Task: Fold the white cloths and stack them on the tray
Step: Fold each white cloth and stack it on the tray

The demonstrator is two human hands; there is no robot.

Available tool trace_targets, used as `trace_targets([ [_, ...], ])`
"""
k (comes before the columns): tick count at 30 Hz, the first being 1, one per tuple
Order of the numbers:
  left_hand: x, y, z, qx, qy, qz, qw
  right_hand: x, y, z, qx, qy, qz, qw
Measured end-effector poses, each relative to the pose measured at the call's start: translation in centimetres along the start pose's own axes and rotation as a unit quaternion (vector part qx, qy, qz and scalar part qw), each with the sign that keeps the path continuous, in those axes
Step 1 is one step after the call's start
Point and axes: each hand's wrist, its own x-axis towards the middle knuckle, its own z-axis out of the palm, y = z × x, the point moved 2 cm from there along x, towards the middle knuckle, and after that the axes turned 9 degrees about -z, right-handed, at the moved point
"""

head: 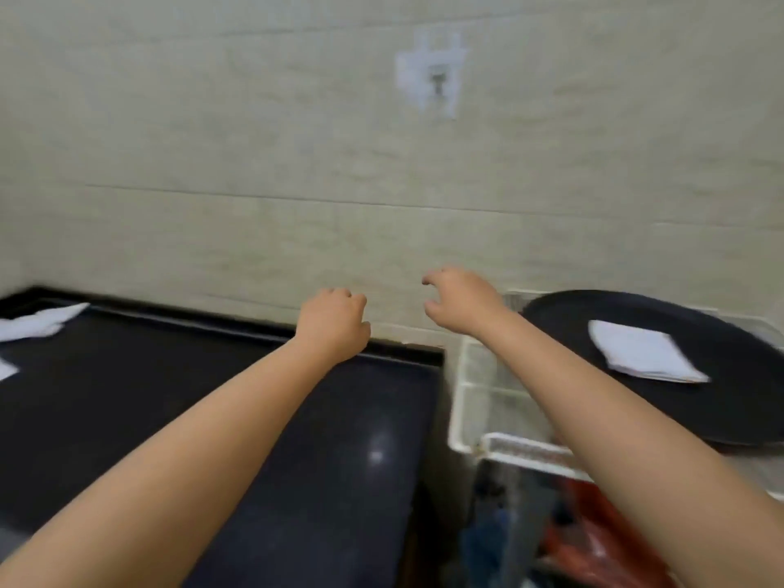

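A folded white cloth (645, 353) lies on the round black tray (721, 401) at the right. The tray rests on a white wire rack (479, 401). Two more white cloths lie on the black counter at the far left, one (38, 322) near the wall and one (6, 369) cut off by the frame edge. My left hand (333, 324) hovers over the counter's back edge with fingers curled into a fist, holding nothing. My right hand (460, 299) is raised in front of the wall, left of the tray, fingers loosely curled and empty.
The black counter (191, 396) runs along a tiled wall (297, 163) with a white hook plate (432, 74). Right of the counter's end, below the rack, red and dark items (572, 536) sit blurred.
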Motion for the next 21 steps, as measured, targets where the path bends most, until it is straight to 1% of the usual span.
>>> trace_targets([
  [5, -5.8, -17.3, -1.1, 0.044, 0.018, -0.098, 0.994, 5.4, -17.2, 4.1, 0.061, -0.005, -0.1, 0.993],
  [8, -9.2, -27.0, -1.4, 0.062, 0.015, -0.171, 0.983, 8.2, -26.6, 7.0, 0.093, -0.02, -0.158, 0.983],
  [10, -11.2, -33.0, -1.4, 0.077, 0.022, -0.218, 0.973, 10.0, -32.3, 8.8, 0.111, -0.015, -0.195, 0.974],
  [13, -13.5, -41.1, -0.8, 0.09, 0.025, -0.281, 0.955, 12.6, -40.2, 11.5, 0.134, -0.006, -0.252, 0.959],
  [15, -14.4, -46.2, 0.1, 0.093, 0.01, -0.312, 0.945, 14.6, -45.1, 13.5, 0.137, -0.024, -0.283, 0.949],
  [18, -14.8, -53.3, 1.5, 0.093, 0.007, -0.352, 0.932, 18.4, -51.6, 17.0, 0.14, -0.048, -0.312, 0.938],
  [21, -13.7, -60.0, 2.8, 0.096, 0.009, -0.372, 0.923, 23.2, -57.5, 20.6, 0.154, -0.056, -0.324, 0.932],
])
